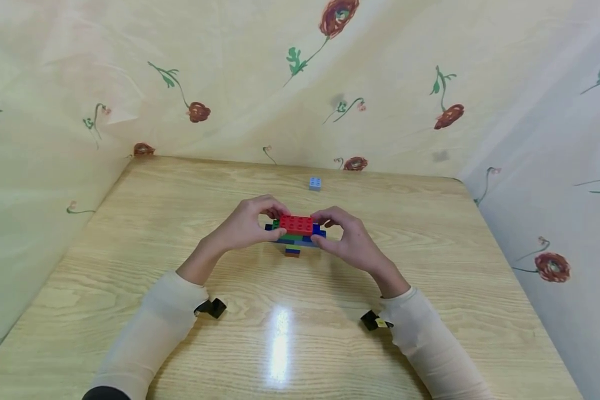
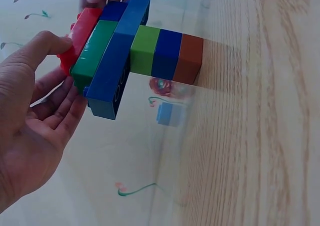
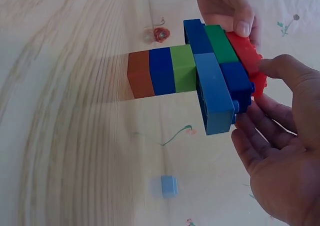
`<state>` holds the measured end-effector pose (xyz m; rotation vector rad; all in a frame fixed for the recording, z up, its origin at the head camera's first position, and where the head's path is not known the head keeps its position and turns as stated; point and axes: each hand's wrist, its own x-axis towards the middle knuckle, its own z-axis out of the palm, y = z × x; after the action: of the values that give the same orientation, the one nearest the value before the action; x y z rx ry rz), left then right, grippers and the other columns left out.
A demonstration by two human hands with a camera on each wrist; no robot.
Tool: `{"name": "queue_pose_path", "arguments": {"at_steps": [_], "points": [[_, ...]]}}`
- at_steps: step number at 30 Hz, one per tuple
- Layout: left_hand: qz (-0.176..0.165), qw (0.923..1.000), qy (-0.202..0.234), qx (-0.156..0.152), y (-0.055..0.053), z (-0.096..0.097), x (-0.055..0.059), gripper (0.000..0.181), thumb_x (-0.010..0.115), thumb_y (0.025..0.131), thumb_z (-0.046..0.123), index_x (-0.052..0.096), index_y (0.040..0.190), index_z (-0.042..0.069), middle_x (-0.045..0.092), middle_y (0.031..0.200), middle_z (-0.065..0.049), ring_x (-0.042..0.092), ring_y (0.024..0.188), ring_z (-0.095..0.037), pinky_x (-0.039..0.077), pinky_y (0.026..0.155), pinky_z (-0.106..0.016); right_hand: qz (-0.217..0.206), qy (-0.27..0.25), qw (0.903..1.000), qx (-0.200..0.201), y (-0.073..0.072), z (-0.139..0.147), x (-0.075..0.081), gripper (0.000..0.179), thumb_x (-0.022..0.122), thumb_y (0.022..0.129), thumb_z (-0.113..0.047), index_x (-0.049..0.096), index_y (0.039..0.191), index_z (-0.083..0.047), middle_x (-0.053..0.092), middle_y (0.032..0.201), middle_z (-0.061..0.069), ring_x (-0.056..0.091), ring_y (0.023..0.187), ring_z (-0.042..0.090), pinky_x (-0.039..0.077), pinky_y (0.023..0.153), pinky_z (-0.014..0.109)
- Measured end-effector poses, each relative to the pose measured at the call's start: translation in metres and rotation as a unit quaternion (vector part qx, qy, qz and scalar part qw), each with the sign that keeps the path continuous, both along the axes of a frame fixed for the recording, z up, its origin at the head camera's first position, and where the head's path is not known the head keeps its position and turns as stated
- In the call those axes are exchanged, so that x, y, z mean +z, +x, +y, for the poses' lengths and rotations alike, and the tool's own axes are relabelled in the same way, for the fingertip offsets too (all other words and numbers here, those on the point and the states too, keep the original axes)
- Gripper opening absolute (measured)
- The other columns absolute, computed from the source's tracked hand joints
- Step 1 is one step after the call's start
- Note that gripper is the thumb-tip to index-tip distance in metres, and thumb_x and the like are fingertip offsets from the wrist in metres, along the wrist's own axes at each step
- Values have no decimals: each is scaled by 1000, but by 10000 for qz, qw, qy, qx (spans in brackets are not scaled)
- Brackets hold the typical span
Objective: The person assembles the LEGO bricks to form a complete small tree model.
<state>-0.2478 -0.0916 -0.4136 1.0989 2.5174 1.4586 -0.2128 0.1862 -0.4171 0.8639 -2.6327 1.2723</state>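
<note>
A tower of toy building bricks stands on the table. From the bottom it has a brown brick (image 2: 189,59), a dark blue brick (image 2: 167,55) and a lime green brick (image 2: 145,50). Wider blue bricks (image 2: 112,68) spread above these, under a green brick (image 2: 95,53) and another dark blue brick (image 3: 236,80). On top lies a red brick (image 1: 296,224). My left hand (image 1: 250,223) grips its left end, thumb on the near side. At the right end my right hand (image 1: 349,238) pinches the same brick; its other fingers are beside the upper layers.
A light blue brick (image 1: 315,184) lies alone behind the tower, near the back edge of the wooden table (image 1: 250,344). Flower-patterned cloth (image 1: 230,66) hangs behind the table and along its sides.
</note>
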Motion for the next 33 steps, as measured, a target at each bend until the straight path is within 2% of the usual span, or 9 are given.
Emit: {"name": "queue_pose_path", "arguments": {"at_steps": [6, 16, 28, 33], "points": [[-1, 10000, -23, -33, -2, 2, -1, 32, 81, 89, 16, 70, 118, 11, 69, 113, -3, 65, 101, -20, 55, 98, -56, 144, -203, 9997, -50, 0, -4, 4, 29, 76, 95, -13, 69, 122, -8, 71, 118, 6, 65, 109, 21, 54, 99, 52], [-210, 9996, -101, -130, -2, -1, 5, 33, 80, 92, 18, 71, 122, 10, 71, 114, -5, 67, 102, -21, 54, 100, -56, -104, -240, 9996, -72, -2, -6, 8, 27, 76, 94, -13, 69, 120, -8, 72, 117, 6, 65, 110, 22, 53, 103, 46], [-284, 9994, -180, -84, -2, -5, 7, 28, 78, 94, 20, 72, 120, 11, 73, 115, -4, 69, 103, -19, 56, 102, -46, -353, -290, 9990, -14, -7, -4, 7, 27, 77, 94, -14, 70, 120, -10, 72, 118, 6, 65, 111, 24, 51, 104, 57], [-312, 9993, -154, -112, -5, -6, 9, 27, 78, 94, 21, 72, 118, 12, 73, 114, -2, 69, 103, -17, 56, 102, -47, -378, -361, 9986, 25, -9, -5, 7, 26, 77, 94, -14, 70, 119, -9, 72, 117, 7, 65, 110, 25, 51, 104, 58]]}}
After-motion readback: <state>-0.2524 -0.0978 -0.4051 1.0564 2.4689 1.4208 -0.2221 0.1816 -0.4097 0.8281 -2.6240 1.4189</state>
